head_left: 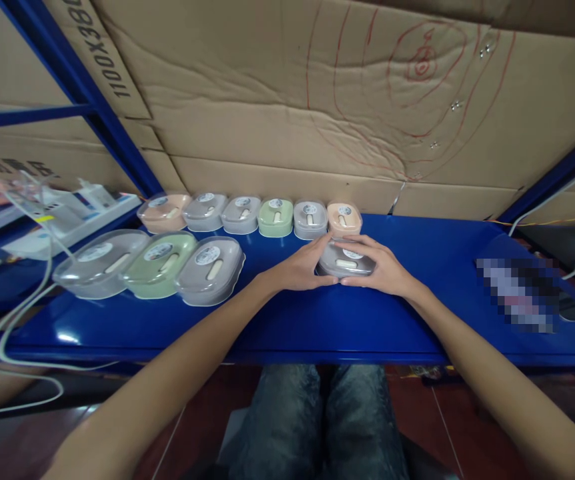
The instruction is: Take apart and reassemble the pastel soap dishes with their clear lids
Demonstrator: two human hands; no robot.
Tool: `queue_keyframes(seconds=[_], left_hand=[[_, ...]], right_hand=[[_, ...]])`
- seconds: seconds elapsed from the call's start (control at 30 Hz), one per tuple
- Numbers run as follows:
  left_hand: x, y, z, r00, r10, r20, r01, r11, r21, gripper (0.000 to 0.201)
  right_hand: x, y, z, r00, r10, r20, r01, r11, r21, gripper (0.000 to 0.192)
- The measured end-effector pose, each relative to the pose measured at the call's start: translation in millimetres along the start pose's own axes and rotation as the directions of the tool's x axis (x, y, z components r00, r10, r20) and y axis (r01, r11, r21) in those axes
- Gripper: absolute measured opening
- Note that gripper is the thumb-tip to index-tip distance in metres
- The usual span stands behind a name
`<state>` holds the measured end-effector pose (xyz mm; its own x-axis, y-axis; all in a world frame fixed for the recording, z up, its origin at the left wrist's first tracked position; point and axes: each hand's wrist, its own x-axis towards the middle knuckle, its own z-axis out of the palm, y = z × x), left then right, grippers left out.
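Observation:
A grey lidded box with a clear cover, a round label and a pale tab sits on the blue table between my hands. My left hand curves around its left side, thumb at the front and fingers behind. On the right side, my right hand wraps it the same way, its fingers lying over the far part of the lid and covering some of the label. Just behind stands an orange box of the same kind. To the left is another grey box.
A back row includes a green box and several others; a larger green box stands in the left front group. Power strips and white cables lie at left. A blurred object lies right. Cardboard walls the back.

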<state>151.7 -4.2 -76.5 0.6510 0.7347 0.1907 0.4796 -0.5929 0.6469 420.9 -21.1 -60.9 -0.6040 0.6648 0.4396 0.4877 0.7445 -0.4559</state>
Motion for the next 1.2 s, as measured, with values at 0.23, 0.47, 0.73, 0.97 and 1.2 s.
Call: queue_keyframes(seconds=[0.23,0.47,0.73,0.97,1.2], left_hand=[[0,3,-0.9,0.994,0.101,-0.033,-0.102,0.995,-0.024,0.118],[-1,5,0.6,0.995,0.087,-0.054,-0.087,0.996,-0.013,0.119],[-17,24,-9.2,0.997,-0.049,0.056,0.042,0.991,0.130,0.119],[-90,61,-54.9,0.979,-0.040,-0.198,0.115,0.916,0.384,0.091],[-193,12,-144.5,0.823,-0.101,-0.559,0.468,0.677,0.567,0.073]], right_hand=[[-2,2,4,1.000,-0.022,-0.012,0.021,0.995,-0.093,0.072],[-1,-7,5,0.999,-0.006,0.044,0.018,0.962,-0.272,0.075],[-1,-5,12,0.998,0.011,-0.054,-0.023,0.974,-0.227,0.075],[-1,-13,17,0.993,0.099,-0.065,-0.114,0.944,-0.309,0.077],[0,-22,21,0.989,0.145,-0.009,-0.138,0.915,-0.379,0.070]])
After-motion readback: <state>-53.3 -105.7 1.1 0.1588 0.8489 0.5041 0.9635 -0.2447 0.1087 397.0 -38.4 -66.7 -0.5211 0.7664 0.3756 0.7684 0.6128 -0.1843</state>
